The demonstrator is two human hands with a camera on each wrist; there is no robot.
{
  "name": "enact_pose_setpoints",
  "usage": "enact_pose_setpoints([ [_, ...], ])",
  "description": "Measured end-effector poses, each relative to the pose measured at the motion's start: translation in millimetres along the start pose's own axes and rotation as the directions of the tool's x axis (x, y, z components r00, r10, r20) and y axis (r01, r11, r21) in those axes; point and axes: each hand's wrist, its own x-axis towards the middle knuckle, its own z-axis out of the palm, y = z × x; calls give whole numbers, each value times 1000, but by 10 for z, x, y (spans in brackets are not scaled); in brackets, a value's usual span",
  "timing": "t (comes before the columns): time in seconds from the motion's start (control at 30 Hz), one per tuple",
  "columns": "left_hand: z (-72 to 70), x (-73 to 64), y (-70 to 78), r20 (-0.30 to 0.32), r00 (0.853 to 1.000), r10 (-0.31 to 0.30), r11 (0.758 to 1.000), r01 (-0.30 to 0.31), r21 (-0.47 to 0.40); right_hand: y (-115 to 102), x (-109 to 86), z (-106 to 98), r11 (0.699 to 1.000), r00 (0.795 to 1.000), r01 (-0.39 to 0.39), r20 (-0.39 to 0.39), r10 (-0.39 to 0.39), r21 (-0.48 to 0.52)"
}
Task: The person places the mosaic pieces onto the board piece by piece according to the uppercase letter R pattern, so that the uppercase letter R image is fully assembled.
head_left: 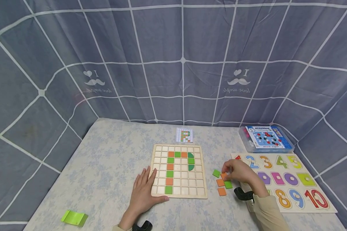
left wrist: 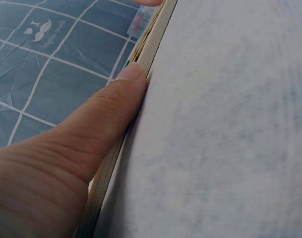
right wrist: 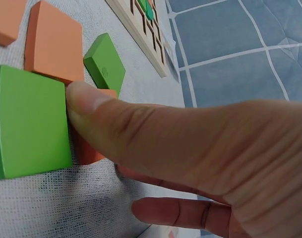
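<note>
A wooden grid board lies on the table with a column of orange and green square tiles. More tiles and two dark green rounded pieces form a loop at its upper right. My left hand rests along the board's lower left corner, fingers spread, thumb against the front edge. To the board's right, my right hand pinches an orange tile, partly hidden behind the thumb. Close around it lie a green tile, another green tile and two orange tiles.
Behind the board lies a small pattern card. A number puzzle board occupies the right side, partly under the right forearm, with a clear plastic box beyond it. At the front left sits a bright green holder-like piece. Grey curtains enclose the table.
</note>
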Motion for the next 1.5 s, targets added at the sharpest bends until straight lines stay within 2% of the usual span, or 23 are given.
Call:
enact_pose_setpoints([
  [0.27, 13, 6, -13, 2, 1000, 2, 1000, -2, 10, 38, -20, 12, 999, 999, 31, -14, -31, -12],
  [0.47, 11, 8, -10, 2, 1000, 1, 1000, -1, 5, 48, -72, 6, 995, 995, 94, -45, -92, 38],
  [0.63, 11, 3, -4, 0, 1000, 6, 1000, -6, 8, 59, -63, 30, 991, 990, 115, -93, -108, 72],
  [0.9, 4, 1, 3, -3, 1000, 7, 1000, -7, 9, -119, 146, 152, 967, 977, 165, -166, -133, 196],
  [1.27, 17, 8, -8, 4, 1000, 4, 1000, -4, 15, -523, 489, 390, 949, 970, 192, -199, -144, 250],
  [1.5, 13, 4, -7, 0, 1000, 4, 1000, -4, 15, -663, 617, 541, 945, 969, 219, -170, -181, 244],
])
